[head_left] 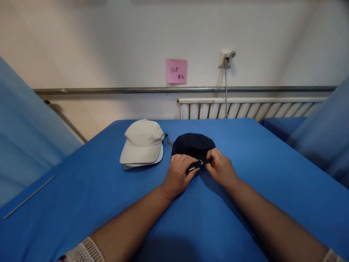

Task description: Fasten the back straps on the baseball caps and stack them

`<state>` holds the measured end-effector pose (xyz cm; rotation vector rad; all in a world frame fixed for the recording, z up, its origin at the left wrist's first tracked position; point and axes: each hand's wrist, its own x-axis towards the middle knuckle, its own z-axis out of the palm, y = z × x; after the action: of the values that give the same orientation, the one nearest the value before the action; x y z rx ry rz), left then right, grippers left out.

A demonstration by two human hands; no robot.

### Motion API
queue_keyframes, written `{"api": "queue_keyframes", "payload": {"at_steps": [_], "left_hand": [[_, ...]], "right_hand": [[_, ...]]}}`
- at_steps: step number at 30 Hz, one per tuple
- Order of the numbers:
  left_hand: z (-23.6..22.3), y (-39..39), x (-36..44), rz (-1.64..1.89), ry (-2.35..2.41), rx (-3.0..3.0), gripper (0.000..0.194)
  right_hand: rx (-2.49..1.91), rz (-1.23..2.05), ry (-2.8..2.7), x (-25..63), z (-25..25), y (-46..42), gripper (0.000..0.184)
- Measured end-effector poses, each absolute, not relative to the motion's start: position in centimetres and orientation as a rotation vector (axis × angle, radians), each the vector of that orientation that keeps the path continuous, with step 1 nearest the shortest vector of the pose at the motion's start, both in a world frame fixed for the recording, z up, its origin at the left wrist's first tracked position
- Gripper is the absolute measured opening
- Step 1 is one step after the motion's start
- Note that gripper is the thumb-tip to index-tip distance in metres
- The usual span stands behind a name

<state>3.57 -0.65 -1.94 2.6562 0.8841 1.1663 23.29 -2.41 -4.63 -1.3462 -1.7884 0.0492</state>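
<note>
A dark navy cap [191,143] lies on the blue-covered table with its back strap turned toward me. Fingers of my left hand [178,174] pinch the left part of that strap [201,162], beside a small shiny metal piece. On the strap's other end, my right hand [221,167] is closed with thumb and fingers together. Just left of the navy cap sits a stack of light caps, topped by a beige cap [143,142] with a small stripe logo. A grey strap [168,139] pokes out between the stack and the navy cap.
A thin stick [29,197] lies along the left side of the blue table cover [103,182]. Behind the table are a radiator [245,109], a metal rail [131,90] and a wall socket with a plug [226,59]. Blue curtains [24,134] hang on both sides.
</note>
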Motion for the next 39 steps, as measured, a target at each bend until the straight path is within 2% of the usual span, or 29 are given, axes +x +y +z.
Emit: {"api": "queue_keyframes", "payload": {"at_steps": [10, 16, 20, 24, 28, 35, 39], "left_hand": [[-2.3, -0.6, 3.6, 1.239, 0.872, 2.733, 0.013], [-2.3, -0.4, 3.5, 1.175, 0.887, 2.754, 0.016], [-2.1, -0.6, 3.6, 1.103, 0.863, 2.742, 0.016], [-2.1, -0.7, 3.7, 1.160, 0.941, 2.632, 0.020], [-2.3, -0.5, 3.7, 1.149, 0.949, 2.634, 0.009], [-2.3, -0.5, 3.6, 1.159, 0.893, 2.730, 0.015], [-2.4, -0.4, 3.6, 1.206, 0.923, 2.659, 0.013]], "right_hand": [[-1.322, 0.031, -1.933, 23.4, -3.7, -3.2, 0.026], [-1.361, 0.033, -1.974, 23.4, -3.6, -3.2, 0.021], [-1.287, -0.010, -1.947, 23.4, -3.7, -3.2, 0.024], [-1.254, 0.002, -1.922, 23.4, -3.5, -3.3, 0.023], [-1.265, 0.007, -1.885, 23.3, -3.4, -3.4, 0.022], [-1.306, 0.056, -1.978, 23.3, -3.5, -3.4, 0.024], [-1.295, 0.047, -2.040, 23.1, -3.3, -3.5, 0.015]]}}
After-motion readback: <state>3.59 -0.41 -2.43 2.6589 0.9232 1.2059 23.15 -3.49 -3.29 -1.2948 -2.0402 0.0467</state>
